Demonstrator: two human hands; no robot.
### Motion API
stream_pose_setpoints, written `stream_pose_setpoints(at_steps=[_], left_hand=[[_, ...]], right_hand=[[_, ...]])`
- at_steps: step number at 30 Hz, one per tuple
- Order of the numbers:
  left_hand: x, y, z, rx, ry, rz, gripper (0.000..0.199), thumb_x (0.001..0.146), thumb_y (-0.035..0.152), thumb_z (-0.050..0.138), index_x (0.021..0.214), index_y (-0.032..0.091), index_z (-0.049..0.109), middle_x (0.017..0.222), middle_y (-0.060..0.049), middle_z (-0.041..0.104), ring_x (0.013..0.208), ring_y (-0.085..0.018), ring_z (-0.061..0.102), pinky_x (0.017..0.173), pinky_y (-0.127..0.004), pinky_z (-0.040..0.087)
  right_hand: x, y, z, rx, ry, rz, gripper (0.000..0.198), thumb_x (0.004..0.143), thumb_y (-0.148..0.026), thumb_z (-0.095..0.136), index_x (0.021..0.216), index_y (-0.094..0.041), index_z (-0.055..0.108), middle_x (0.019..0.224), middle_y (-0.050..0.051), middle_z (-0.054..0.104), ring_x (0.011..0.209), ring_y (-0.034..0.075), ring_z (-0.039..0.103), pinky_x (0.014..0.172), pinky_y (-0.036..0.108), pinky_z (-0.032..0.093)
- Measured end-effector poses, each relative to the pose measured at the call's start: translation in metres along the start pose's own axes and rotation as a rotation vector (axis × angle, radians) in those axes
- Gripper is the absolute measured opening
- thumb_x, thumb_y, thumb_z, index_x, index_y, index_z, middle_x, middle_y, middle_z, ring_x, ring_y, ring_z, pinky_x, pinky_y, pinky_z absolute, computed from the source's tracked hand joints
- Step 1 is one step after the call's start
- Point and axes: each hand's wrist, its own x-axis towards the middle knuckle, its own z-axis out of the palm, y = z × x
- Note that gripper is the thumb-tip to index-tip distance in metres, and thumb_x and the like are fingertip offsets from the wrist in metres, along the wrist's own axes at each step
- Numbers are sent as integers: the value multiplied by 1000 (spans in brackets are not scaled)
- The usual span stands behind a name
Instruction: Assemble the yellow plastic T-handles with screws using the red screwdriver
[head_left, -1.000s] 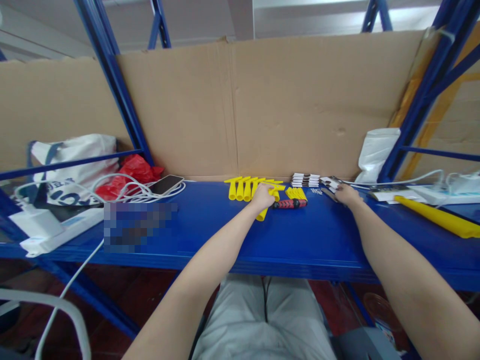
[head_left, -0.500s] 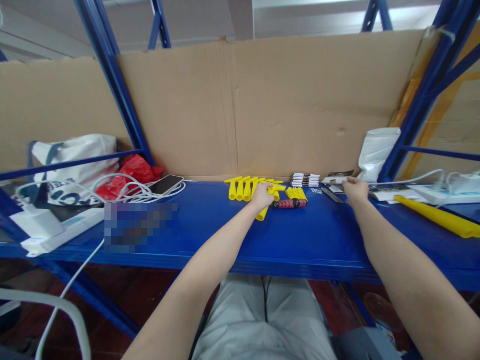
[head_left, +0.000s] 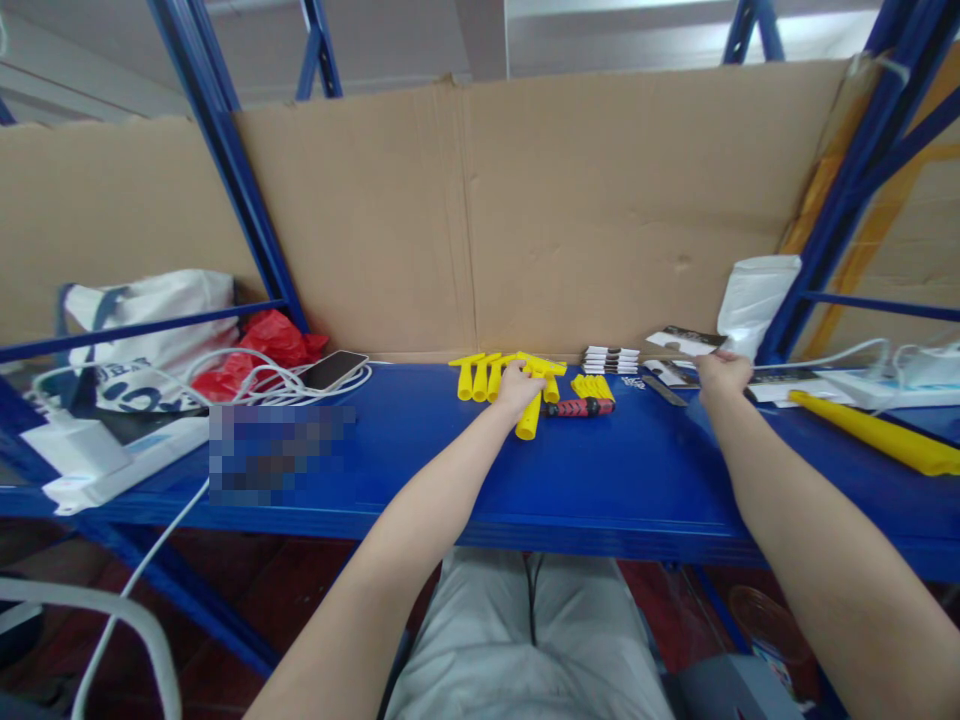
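Blue tabletop (head_left: 600,480) bore yellow T-shaped tools (head_left: 480,384); left hand (head_left: 514,394) touched front tool (head_left: 528,420), grip unclear; right hand (head_left: 724,377) pinched black-and-white card (head_left: 681,341) near white pouch (head_left: 754,303).

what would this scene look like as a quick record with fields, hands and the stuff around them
left hand: on the nearest yellow T-shaped piece; grip unclear
right hand: holding a black-and-white card by one end
behind left hand: other yellow T-shaped pieces
between hands: red-and-black handle, small yellow pieces, white stack
surface: blue tabletop
backdrop: cardboard
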Motion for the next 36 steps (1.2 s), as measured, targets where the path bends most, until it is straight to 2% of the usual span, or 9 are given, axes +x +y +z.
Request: stream_pose_setpoints(at_steps=[1,2,5,8,14,17,22,29,36], left_hand=[[-1,2,0,-41,5,-15,54,64,-3,55,116,11,47,97,-9,64,84,-15,62,71,-23,47],[-1,3,0,-78,14,-25,53,64,-3,55,115,12,48,97,-9,64,85,-15,62,71,-23,48],[2,3,-2,-164,22,-38,49,63,-2,58,109,13,52,97,-8,65,86,-17,63,75,-25,48],[8,2,-7,-235,-19,-51,33,64,1,58,95,13,59,87,-7,67,80,-18,64,75,-30,49],[21,2,-18,-459,121,-144,32,66,0,58,93,16,56,71,-1,65,66,-13,63,67,-26,50],[29,0,-23,-579,219,-159,20,68,0,58,82,15,57,68,-2,63,65,-14,63,68,-27,50],[42,-5,-31,-812,373,-207,14,76,4,51,84,15,56,71,-3,62,62,-13,63,63,-28,52],[60,-12,-38,-974,281,-329,17,76,8,52,90,16,58,86,-8,64,72,-17,65,61,-29,53],[73,-23,-38,-1009,268,-295,25,76,7,52,100,16,53,89,-9,63,80,-19,64,68,-30,53]], right_hand=[[-3,-7,1,152,142,116,23,74,-11,42,96,-15,47,72,5,52,93,23,55,82,35,46],[-6,-14,2,221,182,157,22,72,-11,45,94,-16,48,78,5,54,92,21,56,79,31,48],[-16,-32,5,346,171,157,10,72,-10,48,77,-19,46,78,4,56,87,17,59,73,25,51],[-26,-46,9,410,135,115,13,75,-12,48,69,-21,40,73,2,57,83,15,61,69,24,52],[-45,-61,18,523,-136,-114,19,75,-17,54,67,-21,37,62,-3,54,65,11,62,62,22,51],[-52,-64,25,565,-276,-173,23,69,-24,64,68,-20,41,58,-4,55,55,10,61,58,22,50],[-60,-65,33,541,-505,-279,33,57,-38,73,67,-19,48,60,-2,60,55,13,62,60,26,51],[-71,-71,36,525,-615,-330,42,50,-49,74,67,-20,49,61,-2,63,59,16,64,64,29,52],[-75,-76,34,515,-684,-341,46,47,-53,74,64,-19,48,63,-1,64,59,17,65,57,27,51]])
